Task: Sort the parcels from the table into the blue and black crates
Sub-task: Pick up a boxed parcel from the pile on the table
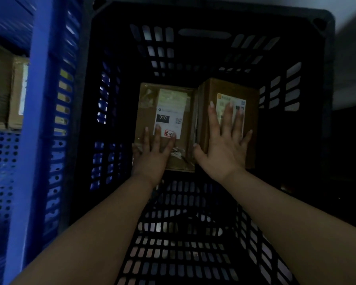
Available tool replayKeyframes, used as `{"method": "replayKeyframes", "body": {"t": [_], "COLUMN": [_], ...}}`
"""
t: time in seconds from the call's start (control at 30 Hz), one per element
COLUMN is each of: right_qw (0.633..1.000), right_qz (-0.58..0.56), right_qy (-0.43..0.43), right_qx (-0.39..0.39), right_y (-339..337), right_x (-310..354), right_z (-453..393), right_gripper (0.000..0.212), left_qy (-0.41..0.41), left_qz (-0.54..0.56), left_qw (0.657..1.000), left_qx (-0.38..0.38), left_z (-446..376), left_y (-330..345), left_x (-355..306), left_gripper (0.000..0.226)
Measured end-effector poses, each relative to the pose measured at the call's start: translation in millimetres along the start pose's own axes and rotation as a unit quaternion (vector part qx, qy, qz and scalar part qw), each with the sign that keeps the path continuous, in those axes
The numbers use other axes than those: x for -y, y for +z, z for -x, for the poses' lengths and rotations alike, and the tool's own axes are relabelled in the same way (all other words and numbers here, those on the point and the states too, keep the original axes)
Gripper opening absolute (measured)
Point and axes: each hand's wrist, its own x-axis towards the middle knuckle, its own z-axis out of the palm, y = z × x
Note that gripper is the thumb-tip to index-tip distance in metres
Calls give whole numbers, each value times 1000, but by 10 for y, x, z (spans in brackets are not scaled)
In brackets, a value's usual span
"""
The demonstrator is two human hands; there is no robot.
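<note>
Cardboard parcels [193, 112] under flat hands [224, 145]

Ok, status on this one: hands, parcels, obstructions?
Left hand flat on left parcel. Right hand flat on right parcel. Both inside black crate. Nothing in the way.

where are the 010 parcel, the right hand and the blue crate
010 parcel [164, 120]: head view, on its white label.
right hand [222, 147]: head view, back of the hand, flat on the other parcel.
blue crate [39, 99]: head view, on its rim bar at left.
</note>
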Motion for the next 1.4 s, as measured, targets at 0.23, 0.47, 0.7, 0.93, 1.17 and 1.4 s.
{"method": "replayKeyframes", "body": {"t": [0.23,0.47,0.7,0.93,1.17,1.4], "right_qw": [1000,999,988,987,985,991], "right_qz": [6,-29,-116,-116,-73,-15], "right_qy": [1,-16,62,62,47,36], "right_qx": [11,-3,-82,-93,-152,-129], "right_y": [-43,-55,-4,-31,-78,-88], "right_x": [-25,-70,-355,-363,-242,-307], "right_z": [37,32,144,158,239,237], "right_gripper": [95,87,64,65,73,81], "left_qy": [3,20,24,64,67,62], "left_qz": [-10,80,502,549,658,678], "left_qw": [999,994,859,831,749,732], "left_qx": [51,69,-100,-65,-41,-23], "left_z": [10,52,187,72,151,97], "left_y": [-156,-295,-569,-549,-537,-567], "left_x": [-45,-38,-544,-706,-610,-683], "left_gripper": [109,100,78,70,45,42]}}
